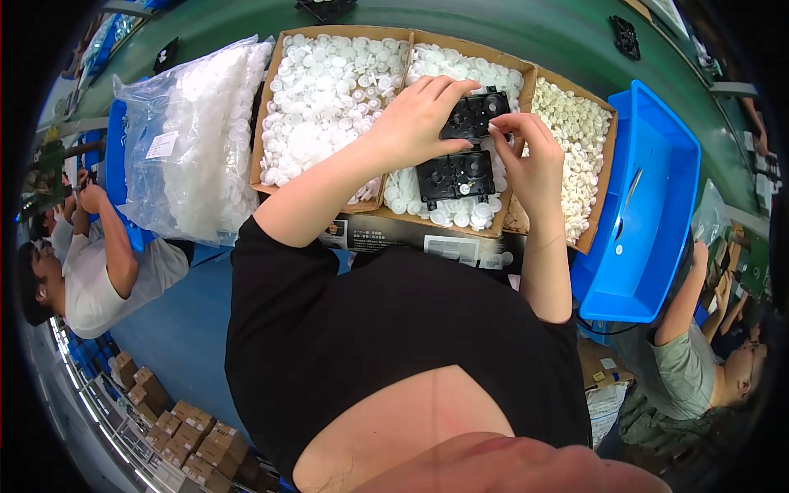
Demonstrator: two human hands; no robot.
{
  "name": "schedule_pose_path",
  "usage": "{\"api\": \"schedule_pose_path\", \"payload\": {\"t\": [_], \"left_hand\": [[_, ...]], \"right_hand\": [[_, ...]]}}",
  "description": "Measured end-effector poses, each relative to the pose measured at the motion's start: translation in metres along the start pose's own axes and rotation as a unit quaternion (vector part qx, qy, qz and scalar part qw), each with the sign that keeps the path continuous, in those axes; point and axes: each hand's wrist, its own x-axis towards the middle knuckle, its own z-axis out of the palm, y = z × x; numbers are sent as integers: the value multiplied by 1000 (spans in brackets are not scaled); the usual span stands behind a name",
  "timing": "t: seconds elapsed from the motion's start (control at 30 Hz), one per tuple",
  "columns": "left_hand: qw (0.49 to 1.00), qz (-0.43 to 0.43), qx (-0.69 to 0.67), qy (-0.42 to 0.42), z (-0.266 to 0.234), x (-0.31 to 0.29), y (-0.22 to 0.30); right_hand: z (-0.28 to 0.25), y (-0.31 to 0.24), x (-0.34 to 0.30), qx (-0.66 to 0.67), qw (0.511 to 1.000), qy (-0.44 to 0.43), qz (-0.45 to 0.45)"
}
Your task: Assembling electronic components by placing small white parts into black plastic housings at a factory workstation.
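My left hand (421, 123) grips the left edge of a black plastic mechanism housing (481, 111), thumb below it and fingers above. My right hand (532, 152) is at that housing's right side, thumb and index finger pinched together at its lower right edge; whatever is between the fingertips is too small to make out. Just below lies a second black housing (444, 174) with a small white part on it. It rests on white plastic gears (403, 193) in the middle cardboard box (472, 45).
To the left is another box of white round parts (329, 90), then a clear bag of white parts (209, 123). On the right stand a box of cream-coloured small parts (567, 123) and a blue bin (637, 271). Black housings (625, 37) lie on the green conveyor (559, 37). Co-workers sit at both sides.
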Motion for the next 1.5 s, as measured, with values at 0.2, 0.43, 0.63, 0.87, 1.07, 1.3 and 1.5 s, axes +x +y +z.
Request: {"api": "schedule_pose_path", "payload": {"t": [0.2, 0.43, 0.63, 0.87, 1.07, 1.3, 1.5], "left_hand": [[1000, 13, 12, 14, 3, 0, -2], [999, 13, 36, -16, -12, 1, -4], [999, -28, -44, 11, -50, 4, -16], [986, -149, 59, -38, -86, -20, -54], [982, -62, 177, 26, -54, -30, -64], [975, 31, 207, 71, -39, -27, -73], [993, -48, 107, 30, -52, -27, -74]], "right_hand": [[-2, 2, 1, 6, 1000, -10, -1], [-5, 5, 15, -31, 999, 26, -30], [2, 39, 73, -312, 933, 88, -154], [16, 44, 82, -439, 883, 83, -143], [-3, 27, 66, -290, 952, 63, -79], [-10, -3, 33, -128, 991, 20, -33], [-6, -1, 12, -132, 989, 10, -59]]}}
